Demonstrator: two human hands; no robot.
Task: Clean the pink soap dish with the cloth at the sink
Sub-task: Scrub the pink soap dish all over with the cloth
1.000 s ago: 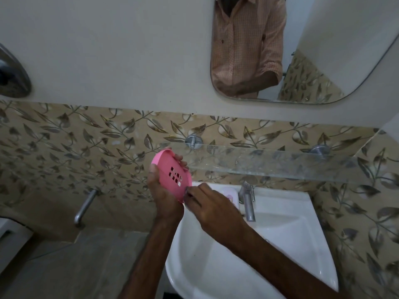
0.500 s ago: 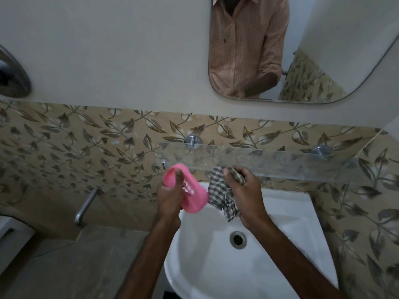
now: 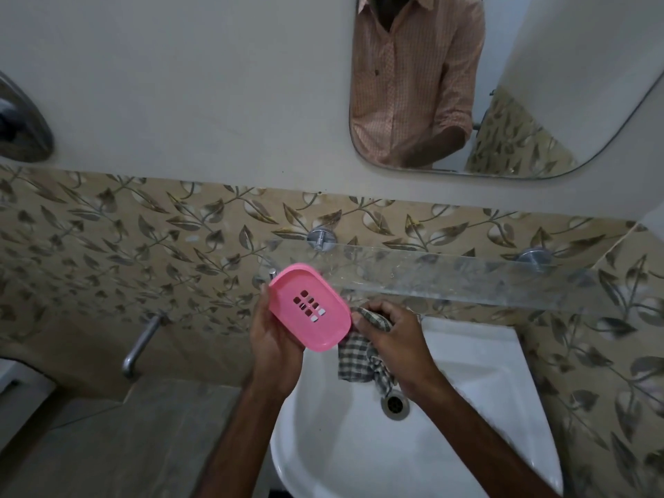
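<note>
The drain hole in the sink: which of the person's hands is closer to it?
Right. The right hand, gripping the cloth, is just above the drain hole; the left hand, holding the soap dish, is off to the left.

soap dish [image 3: 309,308] turned slotted face up, cloth [image 3: 359,357] now just beside it

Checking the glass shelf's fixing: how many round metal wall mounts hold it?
2: one round metal mount above the pink soap dish, one toward the right end of the glass shelf. The dish may hide another.
</note>
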